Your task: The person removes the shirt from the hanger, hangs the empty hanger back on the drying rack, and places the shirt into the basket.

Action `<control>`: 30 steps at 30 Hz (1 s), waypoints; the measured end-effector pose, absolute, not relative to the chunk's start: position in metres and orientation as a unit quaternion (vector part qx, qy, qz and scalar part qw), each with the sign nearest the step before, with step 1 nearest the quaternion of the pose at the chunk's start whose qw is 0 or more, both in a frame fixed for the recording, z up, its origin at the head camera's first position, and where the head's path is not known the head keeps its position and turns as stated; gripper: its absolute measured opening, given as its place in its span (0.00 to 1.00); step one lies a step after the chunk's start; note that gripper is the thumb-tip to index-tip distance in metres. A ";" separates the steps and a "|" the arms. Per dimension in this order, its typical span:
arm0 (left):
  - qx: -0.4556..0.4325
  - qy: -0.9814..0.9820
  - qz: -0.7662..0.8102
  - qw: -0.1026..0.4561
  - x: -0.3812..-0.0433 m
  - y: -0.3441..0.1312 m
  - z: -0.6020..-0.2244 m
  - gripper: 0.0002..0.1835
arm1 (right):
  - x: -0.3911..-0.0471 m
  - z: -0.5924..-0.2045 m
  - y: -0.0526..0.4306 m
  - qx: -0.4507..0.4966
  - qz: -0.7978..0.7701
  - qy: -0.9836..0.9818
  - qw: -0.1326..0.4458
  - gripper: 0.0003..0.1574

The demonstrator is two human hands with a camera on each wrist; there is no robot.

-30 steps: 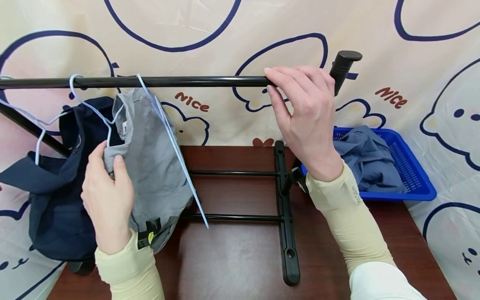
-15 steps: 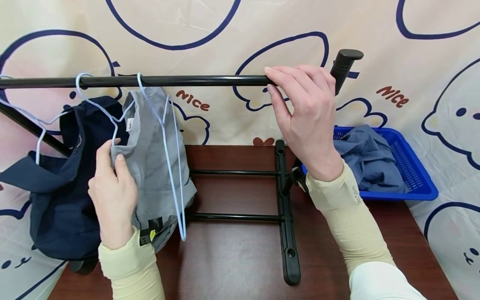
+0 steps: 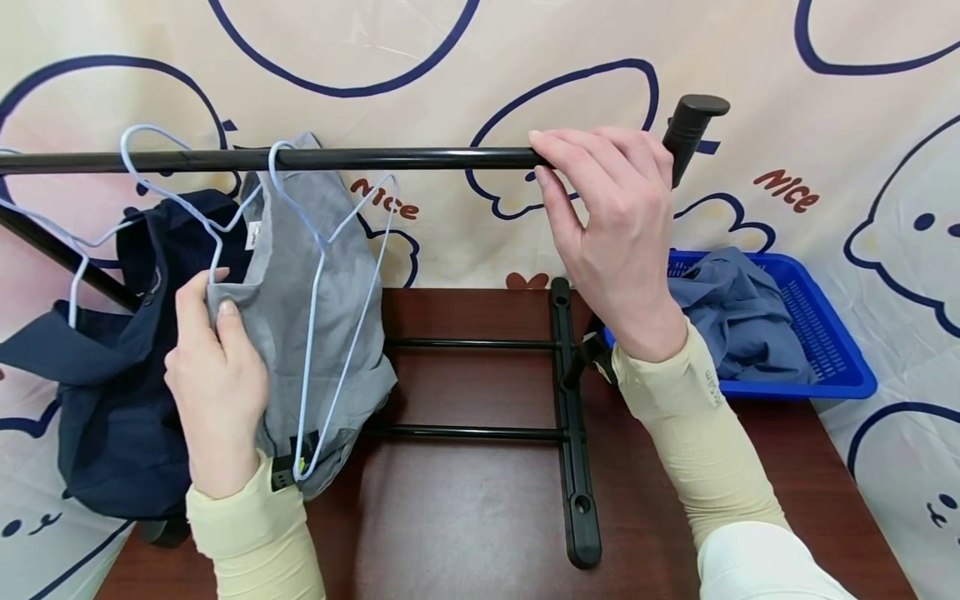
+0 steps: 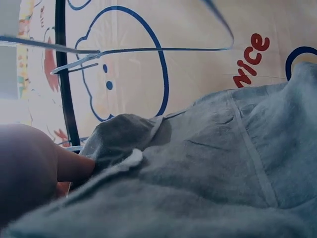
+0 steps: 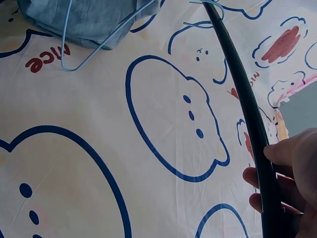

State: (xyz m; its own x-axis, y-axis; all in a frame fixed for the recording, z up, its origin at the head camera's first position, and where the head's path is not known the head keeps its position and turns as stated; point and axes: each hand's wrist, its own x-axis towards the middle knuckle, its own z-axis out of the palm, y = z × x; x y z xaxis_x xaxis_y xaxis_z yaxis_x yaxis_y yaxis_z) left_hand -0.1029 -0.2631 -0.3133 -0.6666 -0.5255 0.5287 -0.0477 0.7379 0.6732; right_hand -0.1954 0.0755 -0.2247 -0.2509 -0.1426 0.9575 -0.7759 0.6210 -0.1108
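Observation:
In the head view my left hand (image 3: 217,383) pinches the waist-like edge of a grey garment (image 3: 322,250) between thumb and fingers, where a light blue hanger (image 3: 191,208) enters it. That hanger's hook loops over the black rack bar (image 3: 450,158). A second light blue hanger (image 3: 318,237) hangs from the bar in front of the grey cloth, with nothing on it. My right hand (image 3: 607,225) grips the bar near its right end, fingers curled over it; the right wrist view also shows the fingers (image 5: 282,151) round the bar.
A navy garment (image 3: 120,417) hangs on another hanger (image 3: 78,250) at the left. The rack's black foot (image 3: 577,467) stands on the brown table (image 3: 465,517). At the right, a blue basket (image 3: 840,358) holds a bluish-grey garment (image 3: 742,321).
The bare hanger has swung and turned, its lower end moving left across the grey garment. My left hand shifted slightly right, then back left with the cloth. The right hand stays on the bar.

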 end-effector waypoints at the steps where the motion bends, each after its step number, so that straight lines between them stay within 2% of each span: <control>1: 0.167 -0.856 -0.317 0.372 -0.102 -0.264 -0.312 0.22 | -0.196 -0.225 0.075 0.315 0.301 -0.731 0.526 0.15; 6: 0.174 -0.860 -0.309 0.366 -0.097 -0.268 -0.305 0.22 | -0.196 -0.225 0.075 0.317 0.298 -0.730 0.527 0.15; 14: 0.165 -0.852 -0.307 0.390 -0.087 -0.271 -0.296 0.22 | -0.196 -0.225 0.076 0.316 0.298 -0.729 0.529 0.14; 30: 0.223 -0.839 -0.283 0.407 -0.063 -0.283 -0.290 0.23 | -0.196 -0.224 0.073 0.308 0.302 -0.728 0.533 0.14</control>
